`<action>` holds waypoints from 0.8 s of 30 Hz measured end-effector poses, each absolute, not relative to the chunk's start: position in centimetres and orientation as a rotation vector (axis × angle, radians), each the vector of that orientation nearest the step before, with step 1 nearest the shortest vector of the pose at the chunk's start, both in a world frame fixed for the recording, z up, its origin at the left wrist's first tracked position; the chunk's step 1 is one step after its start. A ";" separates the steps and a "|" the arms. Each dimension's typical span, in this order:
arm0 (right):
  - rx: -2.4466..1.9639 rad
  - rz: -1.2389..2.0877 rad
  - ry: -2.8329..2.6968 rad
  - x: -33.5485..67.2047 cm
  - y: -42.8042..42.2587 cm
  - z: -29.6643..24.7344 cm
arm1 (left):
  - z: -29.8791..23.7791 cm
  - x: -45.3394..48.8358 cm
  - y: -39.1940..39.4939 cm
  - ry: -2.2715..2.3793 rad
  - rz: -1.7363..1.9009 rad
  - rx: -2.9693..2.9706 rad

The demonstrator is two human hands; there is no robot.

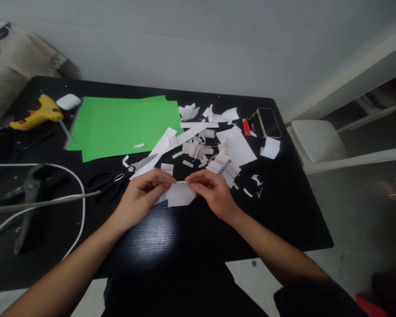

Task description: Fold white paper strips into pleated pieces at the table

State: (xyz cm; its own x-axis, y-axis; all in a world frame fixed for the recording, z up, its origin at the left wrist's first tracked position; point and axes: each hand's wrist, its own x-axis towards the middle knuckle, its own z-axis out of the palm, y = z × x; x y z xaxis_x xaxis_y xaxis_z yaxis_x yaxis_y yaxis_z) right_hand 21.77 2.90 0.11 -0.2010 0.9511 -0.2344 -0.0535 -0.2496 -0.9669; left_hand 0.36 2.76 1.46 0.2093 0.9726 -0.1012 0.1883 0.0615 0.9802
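Note:
A small piece of white paper (181,196) is held up between my two hands over the front part of the black table. My left hand (144,190) pinches its upper left edge between thumb and fingers. At the upper right edge, my right hand (214,190) pinches the same piece. Black-handled scissors (114,180) lie just left of my left hand, blades pointing right across a white paper strip (166,152). Beyond my hands is a heap of small cut and folded paper pieces (198,149).
Green sheets (125,125) lie at the back left beside a yellow glue gun (44,114). Pliers (29,202) and a white cable (85,211) are at the left. A red lighter (246,127) and a phone (269,123) lie at the back right. The wall (198,53) borders the table.

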 end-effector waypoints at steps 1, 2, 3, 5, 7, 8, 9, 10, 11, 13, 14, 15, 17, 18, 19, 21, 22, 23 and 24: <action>-1.219 1.586 -1.152 21.8 2.9 0.1 | 1.5 0.2 2.8 1.212 0.886 1.391; -1.204 1.609 -1.123 21.8 2.9 0.1 | 1.5 0.1 2.8 1.216 0.876 1.407; -1.185 1.639 -1.084 21.8 2.9 0.0 | 1.5 0.0 2.8 1.223 0.862 1.421; -1.145 1.694 -1.016 21.8 3.0 -0.1 | 1.6 -0.2 2.9 1.224 0.828 1.447; -1.151 1.677 -1.032 21.8 3.0 -0.2 | 1.6 -0.3 2.9 1.209 0.794 1.472; -1.173 1.644 -1.067 21.8 3.0 -0.2 | 1.6 -0.4 2.8 1.200 0.779 1.489; -1.201 1.608 -1.100 21.8 3.0 -0.2 | 1.6 -0.4 2.8 1.190 0.766 1.510; -1.227 1.580 -1.123 21.8 3.0 -0.2 | 1.6 -0.4 2.7 1.179 0.761 1.527; -1.246 1.569 -1.134 21.7 3.0 -0.2 | 1.5 -0.4 2.6 1.172 0.764 1.534; -1.261 1.583 -1.139 21.6 2.9 -0.2 | 1.2 -0.4 2.5 1.174 0.781 1.522; -1.260 1.590 -1.150 21.6 2.8 -0.2 | 1.1 -0.3 2.4 1.196 0.794 1.519; -1.257 1.585 -1.171 21.5 2.7 -0.2 | 1.0 -0.2 2.4 1.231 0.807 1.528; -1.242 1.555 -1.228 21.4 2.5 -0.3 | 0.8 0.0 2.3 1.297 0.793 1.594; -1.235 1.537 -1.254 21.3 2.4 -0.3 | 0.8 0.1 2.2 1.314 0.772 1.635; -1.232 1.519 -1.275 21.3 2.3 -0.3 | 0.8 0.2 2.2 1.315 0.749 1.673; -1.238 1.496 -1.296 21.3 2.2 -0.3 | 0.9 0.3 2.1 1.296 0.732 1.728; -1.241 1.498 -1.295 21.3 2.2 -0.2 | 0.9 0.4 2.0 1.294 0.743 1.749; -1.240 1.507 -1.289 21.3 2.2 -0.2 | 0.9 0.4 2.0 1.300 0.767 1.766; -1.233 1.522 -1.279 21.3 2.3 -0.3 | 0.9 0.4 1.9 1.307 0.789 1.780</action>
State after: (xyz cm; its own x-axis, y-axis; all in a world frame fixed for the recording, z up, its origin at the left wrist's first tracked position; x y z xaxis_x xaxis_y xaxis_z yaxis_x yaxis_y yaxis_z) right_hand 21.32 2.28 -0.25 -0.2241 0.9562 -0.1882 0.0207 -0.1884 -0.9819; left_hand 0.38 1.94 0.90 0.2793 0.9595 0.0354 0.4782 -0.1710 0.8614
